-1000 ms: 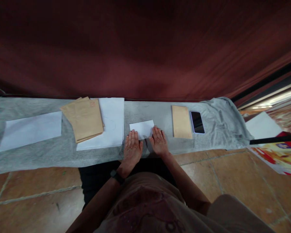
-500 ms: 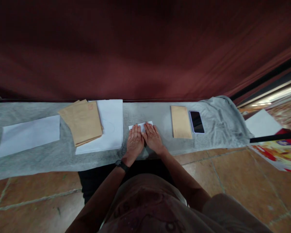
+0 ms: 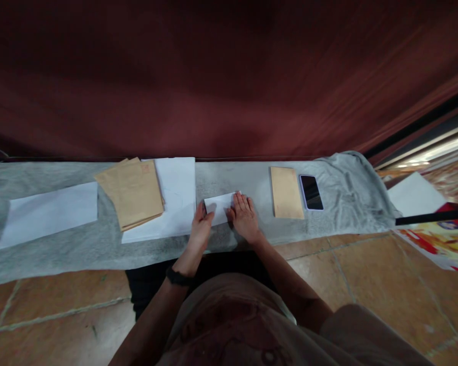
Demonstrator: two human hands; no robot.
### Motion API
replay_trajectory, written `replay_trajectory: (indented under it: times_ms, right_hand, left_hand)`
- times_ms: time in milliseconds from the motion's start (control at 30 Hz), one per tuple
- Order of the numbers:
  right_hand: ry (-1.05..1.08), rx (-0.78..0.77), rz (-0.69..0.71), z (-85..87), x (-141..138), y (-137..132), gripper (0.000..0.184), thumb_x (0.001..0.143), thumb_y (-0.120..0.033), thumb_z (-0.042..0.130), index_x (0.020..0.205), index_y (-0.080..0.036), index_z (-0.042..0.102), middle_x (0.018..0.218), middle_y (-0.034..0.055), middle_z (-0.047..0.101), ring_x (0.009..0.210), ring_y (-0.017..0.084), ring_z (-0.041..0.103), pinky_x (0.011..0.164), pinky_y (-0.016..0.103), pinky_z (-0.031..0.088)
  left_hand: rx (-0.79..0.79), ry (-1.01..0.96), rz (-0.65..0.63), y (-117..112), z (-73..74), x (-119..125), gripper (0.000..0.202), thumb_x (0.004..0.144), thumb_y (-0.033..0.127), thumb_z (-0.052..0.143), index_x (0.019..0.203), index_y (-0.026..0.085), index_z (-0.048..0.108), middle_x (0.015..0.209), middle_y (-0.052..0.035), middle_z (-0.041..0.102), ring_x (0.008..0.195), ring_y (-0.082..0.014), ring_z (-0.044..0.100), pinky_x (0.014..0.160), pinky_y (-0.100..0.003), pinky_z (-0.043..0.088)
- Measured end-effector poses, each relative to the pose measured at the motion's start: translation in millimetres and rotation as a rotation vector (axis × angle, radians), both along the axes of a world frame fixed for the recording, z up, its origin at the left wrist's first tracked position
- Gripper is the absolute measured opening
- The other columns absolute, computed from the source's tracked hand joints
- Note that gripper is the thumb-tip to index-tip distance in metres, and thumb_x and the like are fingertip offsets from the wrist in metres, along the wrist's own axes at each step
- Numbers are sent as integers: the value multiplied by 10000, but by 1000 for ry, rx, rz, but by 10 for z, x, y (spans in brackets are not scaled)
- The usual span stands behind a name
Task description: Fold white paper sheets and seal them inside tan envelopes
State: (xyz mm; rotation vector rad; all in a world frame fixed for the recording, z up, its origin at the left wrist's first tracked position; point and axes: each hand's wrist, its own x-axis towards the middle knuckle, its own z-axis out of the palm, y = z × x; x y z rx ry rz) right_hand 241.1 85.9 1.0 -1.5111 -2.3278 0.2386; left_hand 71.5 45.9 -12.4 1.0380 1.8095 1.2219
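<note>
Head view: noted a small white paper (image 3: pixel 221 206) at the centre of the frame, lying on the grey cloth-covered bench (image 3: pixel 248 175). Checked both hands against it. Observed the left hand (image 3: pixel 201 226) at the left end of the paper, partly closed, with fingers bent along the edge and thumb near the top face; cannot confirm a firm grip from this angle. Observed the right hand (image 3: pixel 245 218) palm down on the right end of the paper, opened out flat, not closed around anything. Recorded a dark watch (image 3: pixel 178 277) on the left wrist.

Left of centre, found a fanned stack of brown envelopes (image 3: pixel 137 195) overlapping large white sheets (image 3: pixel 180 198). Toward the left edge of the frame, found a long white sheet (image 3: pixel 51 213), with its right end near the envelopes. Right of centre, found a single brown envelope (image 3: pixel 287 193) lying flat, with a phone (image 3: pixel 311 192) just beside it. At far right, noted a red and yellow printed item (image 3: pixel 442 241) beyond the bench's end.
</note>
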Motion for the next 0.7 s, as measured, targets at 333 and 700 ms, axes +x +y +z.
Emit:
replay_trajectory:
  times_ms: [333, 700]
  right_hand:
    - [31, -39, 243, 186, 108, -229, 621, 1048, -410, 478, 1606, -171, 346, 1647, 100, 388, 1542, 226, 333, 1281, 463, 276]
    - [933, -346, -76, 454, -194, -67, 537, 1106, -468, 222, 1316, -170, 616, 1187, 108, 760, 964, 215, 745, 839, 343, 604]
  left_hand:
    - [63, -477, 185, -15, 391, 155, 523, 695, 220, 744, 1216, 193, 696, 987, -34, 764, 895, -193, 706, 844, -345, 583]
    - [-64, -628, 103, -79, 683, 228, 609, 831, 413, 738, 1382, 238, 544, 1245, -95, 694, 1058, -197, 701, 834, -316, 584]
